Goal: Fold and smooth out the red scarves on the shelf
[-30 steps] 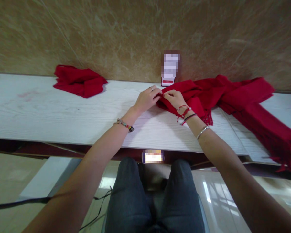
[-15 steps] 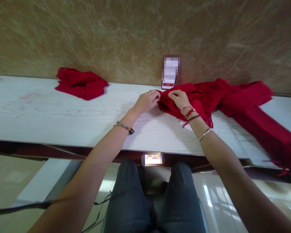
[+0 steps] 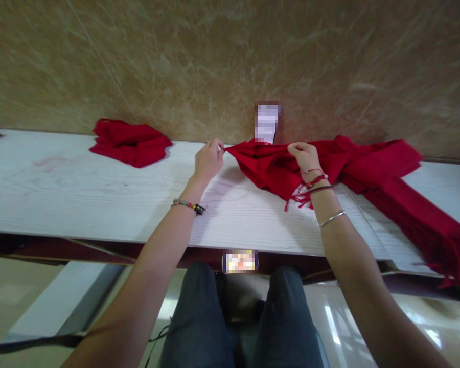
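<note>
A long red fringed scarf [image 3: 371,171] lies across the right half of the white wooden table [image 3: 80,189]. My left hand [image 3: 207,161] pinches one corner of its near end and holds it raised just above the tabletop. About a hand's width to the right, my right hand [image 3: 305,156] is closed on the same edge. Between the two hands the cloth is stretched taut.
A second red scarf [image 3: 130,143] lies folded at the back left of the table. A small blurred box [image 3: 267,122] stands against the marbled wall behind the scarf. The scarf's far end hangs over the table's right front edge. My knees are under the table.
Both hands have moved apart and lifted: the left went left and up with the scarf's corner, the right went right, so the bunched end is now spread between them.
</note>
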A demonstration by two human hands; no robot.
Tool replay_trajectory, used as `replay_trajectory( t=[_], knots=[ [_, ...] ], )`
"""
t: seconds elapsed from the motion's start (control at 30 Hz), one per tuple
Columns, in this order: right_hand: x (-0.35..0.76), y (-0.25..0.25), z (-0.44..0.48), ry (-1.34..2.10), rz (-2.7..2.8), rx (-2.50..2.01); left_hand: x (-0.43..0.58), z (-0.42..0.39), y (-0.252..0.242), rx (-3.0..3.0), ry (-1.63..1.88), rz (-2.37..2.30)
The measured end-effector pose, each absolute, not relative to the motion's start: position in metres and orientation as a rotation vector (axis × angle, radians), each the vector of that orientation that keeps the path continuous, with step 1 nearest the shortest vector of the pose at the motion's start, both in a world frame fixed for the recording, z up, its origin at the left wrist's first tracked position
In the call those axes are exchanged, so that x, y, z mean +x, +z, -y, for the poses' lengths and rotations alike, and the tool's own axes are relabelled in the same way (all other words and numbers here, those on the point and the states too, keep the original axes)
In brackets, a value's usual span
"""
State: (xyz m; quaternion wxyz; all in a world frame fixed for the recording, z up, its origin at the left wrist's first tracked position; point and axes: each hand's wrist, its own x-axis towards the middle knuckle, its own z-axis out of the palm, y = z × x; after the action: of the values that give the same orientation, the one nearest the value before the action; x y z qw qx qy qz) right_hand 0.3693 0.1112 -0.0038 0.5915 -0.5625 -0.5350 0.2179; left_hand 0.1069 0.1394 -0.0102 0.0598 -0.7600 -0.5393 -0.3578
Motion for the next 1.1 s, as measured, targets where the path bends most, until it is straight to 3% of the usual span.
replay_trajectory(
  t=[0.23,0.5,0.7,0.8,1.1],
  knots=[
    [0.388,0.004,-0.107,0.692,0.952,-1.217,0.07,-0.153,-0.003,-1.816,-1.222,2.168],
    [0.413,0.0,-0.115,0.475,0.995,-1.298,0.048,-0.157,0.001,-1.607,-1.361,2.292],
    [0.401,-0.005,-0.106,0.656,1.443,-1.531,0.057,-0.156,-0.01,-1.945,-0.63,2.442],
    [0.39,-0.002,-0.097,0.752,1.839,-1.699,0.063,-0.151,-0.014,-1.941,-0.508,2.462],
    [0.367,0.0,-0.099,0.022,1.768,-1.619,0.087,-0.145,-0.016,-2.013,-0.802,2.108]
  ],
)
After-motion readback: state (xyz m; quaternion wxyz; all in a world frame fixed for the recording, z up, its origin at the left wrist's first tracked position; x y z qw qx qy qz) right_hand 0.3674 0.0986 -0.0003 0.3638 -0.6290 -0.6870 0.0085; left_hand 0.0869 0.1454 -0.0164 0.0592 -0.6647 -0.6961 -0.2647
